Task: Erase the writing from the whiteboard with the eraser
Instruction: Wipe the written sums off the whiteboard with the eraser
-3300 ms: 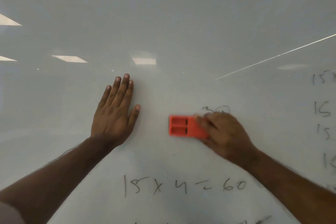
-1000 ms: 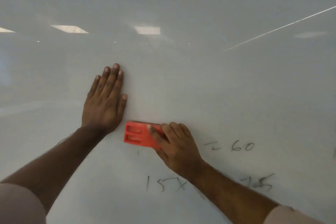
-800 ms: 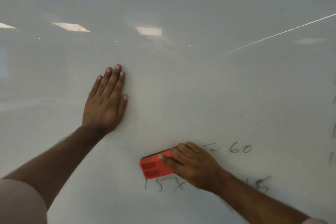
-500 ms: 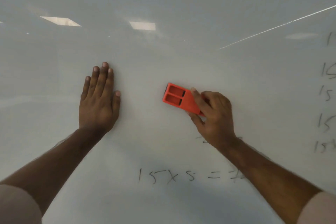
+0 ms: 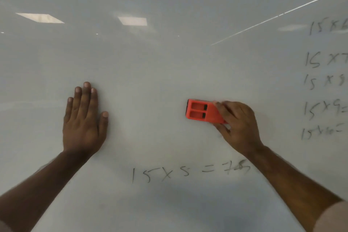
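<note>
**A:** What am I looking at nearest the camera?

**B:** I'm seeing two forearms reaching up to the whiteboard (image 5: 169, 62), and between them the line "15 x 5 =" (image 5: 169, 173) is sitting low, its answer smeared and unreadable. No containers are showing anywhere (just board and hands).

**A:** And the hands?

**B:** The left hand (image 5: 83, 124) is lying flat on the board, fingers (image 5: 82, 98) straight and together, holding nothing. The right hand (image 5: 238, 126) is gripping the orange eraser (image 5: 202, 111), fingers wrapping over its right end with the thumb underneath; the left end, with two recessed slots, is sticking out free. The eraser is lying level, face against the board as far as I can tell.

**A:** What's changing?

**B:** Half a second back the eraser was tilting, closer to the left hand. Now it's sitting further right, well apart from it.

**A:** Farther off?

**B:** A column of sums (image 5: 323, 81) is running down the right edge, and ceiling lights (image 5: 132, 20) are reflecting up high.
</note>
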`<state>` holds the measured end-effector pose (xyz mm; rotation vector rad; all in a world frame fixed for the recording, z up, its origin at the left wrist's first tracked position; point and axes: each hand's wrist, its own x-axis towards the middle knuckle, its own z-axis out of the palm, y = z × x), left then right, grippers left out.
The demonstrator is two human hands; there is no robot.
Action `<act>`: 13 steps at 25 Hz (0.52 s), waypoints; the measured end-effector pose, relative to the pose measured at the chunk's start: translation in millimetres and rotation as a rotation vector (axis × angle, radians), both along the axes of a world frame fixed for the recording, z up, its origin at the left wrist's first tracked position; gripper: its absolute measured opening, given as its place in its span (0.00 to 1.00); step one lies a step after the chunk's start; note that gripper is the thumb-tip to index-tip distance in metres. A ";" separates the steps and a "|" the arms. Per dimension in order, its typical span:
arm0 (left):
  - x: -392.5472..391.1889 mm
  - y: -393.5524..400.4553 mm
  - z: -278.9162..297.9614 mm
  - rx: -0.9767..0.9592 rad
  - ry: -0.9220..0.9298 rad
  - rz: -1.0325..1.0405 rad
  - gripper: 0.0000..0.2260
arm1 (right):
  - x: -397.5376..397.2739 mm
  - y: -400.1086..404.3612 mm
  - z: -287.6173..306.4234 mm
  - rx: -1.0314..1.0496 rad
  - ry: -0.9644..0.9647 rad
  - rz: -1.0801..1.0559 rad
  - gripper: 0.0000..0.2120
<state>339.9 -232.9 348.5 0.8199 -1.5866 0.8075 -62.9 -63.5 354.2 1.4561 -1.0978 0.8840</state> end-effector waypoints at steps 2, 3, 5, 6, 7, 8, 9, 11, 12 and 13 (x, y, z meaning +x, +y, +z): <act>-1.5 -1.7 -3.0 0.001 0.008 -0.021 0.31 | 2.6 -3.6 19.1 -0.002 -0.094 0.030 0.27; -1.3 -2.8 -4.7 0.002 0.007 -0.025 0.31 | 5.5 -5.4 19.5 -0.001 -0.126 0.052 0.27; 1.0 -4.5 -8.4 0.002 -0.007 -0.024 0.31 | 9.9 -6.2 -1.8 0.006 -0.121 0.067 0.26; 1.9 -4.9 -10.0 -0.001 -0.014 -0.021 0.31 | 10.0 -3.7 -20.2 0.023 -0.079 0.065 0.25; 2.5 -5.3 -11.3 -0.006 -0.021 -0.018 0.31 | 7.7 1.0 -39.7 0.055 -0.024 0.057 0.24; 2.8 -5.6 -12.6 -0.010 -0.026 -0.019 0.30 | 2.7 7.6 -57.6 0.096 0.031 0.038 0.23; 3.4 -5.9 -13.7 -0.010 -0.028 -0.022 0.30 | -4.2 14.5 -70.5 0.139 0.078 0.013 0.21; 4.1 -7.4 -15.6 -0.008 -0.023 -0.028 0.30 | -18.2 26.5 -70.5 0.189 0.131 -0.034 0.20; 4.4 -8.4 -16.7 -0.013 -0.024 -0.029 0.31 | -22.9 27.9 -60.8 0.173 0.113 -0.048 0.20; 4.1 -8.9 -17.8 -0.021 -0.029 -0.032 0.31 | -25.6 26.9 -45.9 0.132 0.055 -0.053 0.21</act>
